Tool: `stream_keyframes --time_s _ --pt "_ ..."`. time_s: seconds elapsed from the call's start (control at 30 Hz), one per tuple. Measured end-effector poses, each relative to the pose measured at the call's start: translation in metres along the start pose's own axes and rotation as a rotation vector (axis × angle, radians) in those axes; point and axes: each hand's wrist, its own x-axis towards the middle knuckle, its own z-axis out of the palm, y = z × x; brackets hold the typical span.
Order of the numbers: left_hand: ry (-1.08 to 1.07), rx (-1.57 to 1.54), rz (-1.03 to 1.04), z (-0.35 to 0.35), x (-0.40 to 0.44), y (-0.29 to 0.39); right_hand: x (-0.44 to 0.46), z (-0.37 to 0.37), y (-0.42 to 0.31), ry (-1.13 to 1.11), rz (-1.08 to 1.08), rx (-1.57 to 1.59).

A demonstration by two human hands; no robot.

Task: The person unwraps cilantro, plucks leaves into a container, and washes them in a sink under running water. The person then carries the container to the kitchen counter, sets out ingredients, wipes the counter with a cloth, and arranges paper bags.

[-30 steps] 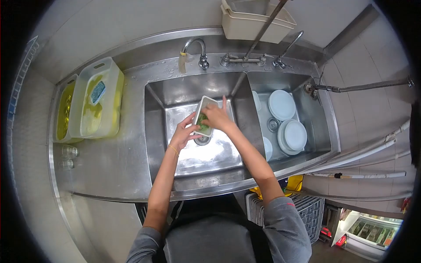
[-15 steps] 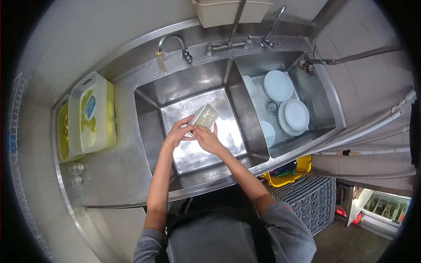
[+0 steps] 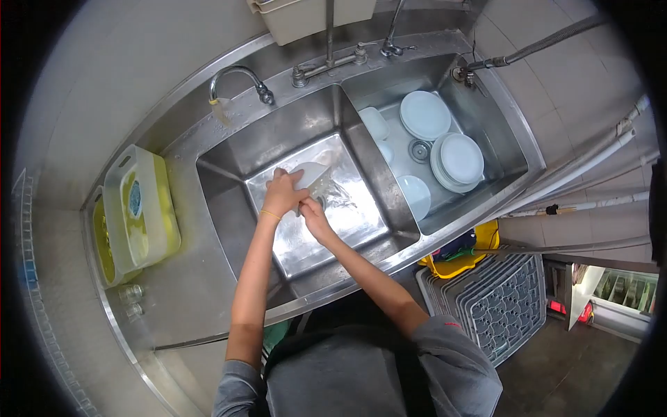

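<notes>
A white rectangular container is tilted over the left sink basin. My left hand grips its near side, fingers spread over the back of it. Close below, my right hand has its fingers curled together by the container's lower edge. What those fingers hold, if anything, is hidden. Water with small pale bits shows beside the container, and ripples spread over the basin floor.
White plates and bowls lie in the right basin. Translucent tubs with yellow-green contents and a blue sponge stand on the left counter near small glasses. A faucet rises behind; grey racks sit below right.
The container has tipped from nearly level to steeply tilted, and water has run into the basin. My left hand has turned over its back; my right hand has moved lower. The view has shifted.
</notes>
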Motion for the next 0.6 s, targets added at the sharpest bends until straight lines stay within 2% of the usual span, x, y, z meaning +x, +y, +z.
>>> stream_keyframes --time_s 0.07,0.17,0.27,0.37,0.4,0.47,0.5,0.6 --pt "0.049 0.102 -0.017 -0.002 0.001 0.013 0.002 -0.001 -0.004 0.006 0.075 -0.059" --pt "0.102 0.183 -0.081 -0.022 -0.008 0.055 0.009 0.008 -0.010 0.081 0.095 0.028" --pt "0.174 0.205 -0.088 -0.033 -0.013 0.067 0.016 0.016 -0.026 0.158 0.014 0.059" --pt "0.287 0.169 0.021 -0.032 -0.005 0.028 0.035 0.009 -0.028 -0.010 -0.207 -0.224" --pt "0.331 0.150 0.068 -0.034 -0.002 0.006 0.042 0.010 -0.040 -0.030 -0.277 -0.434" --pt "0.236 -0.487 -0.166 -0.047 -0.008 -0.020 0.054 0.018 -0.074 -0.071 -0.423 -0.851" --pt "0.185 -0.809 -0.275 -0.054 -0.012 -0.034 0.065 0.022 -0.075 -0.138 -0.425 -0.911" --pt "0.179 -1.342 -0.376 -0.052 -0.018 -0.084 0.104 0.039 -0.079 -0.275 -0.484 -1.045"
